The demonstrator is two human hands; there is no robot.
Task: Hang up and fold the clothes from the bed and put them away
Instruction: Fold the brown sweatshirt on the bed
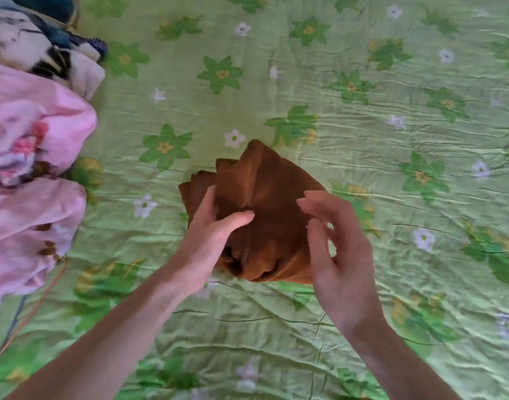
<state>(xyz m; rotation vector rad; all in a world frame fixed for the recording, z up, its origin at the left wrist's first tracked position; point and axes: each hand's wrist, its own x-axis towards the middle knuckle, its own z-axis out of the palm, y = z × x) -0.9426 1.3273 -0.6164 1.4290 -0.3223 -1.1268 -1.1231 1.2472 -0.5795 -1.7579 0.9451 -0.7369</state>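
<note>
My left hand (216, 223) presses flat on the folded brown garment (265, 215), thumb on top, nothing gripped. Right hand (334, 241) hovers just beside it, fingers loose, empty. Risk imo: layers under my left fingers fan out & the fold slips if I lift w/o squaring. No readable labels.

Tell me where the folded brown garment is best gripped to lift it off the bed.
Probably by both side edges of the folded brown garment, hands coming from left and right, since it lies as a loose stack of layers. The left hand already rests there; the right hand hovers open.
</note>
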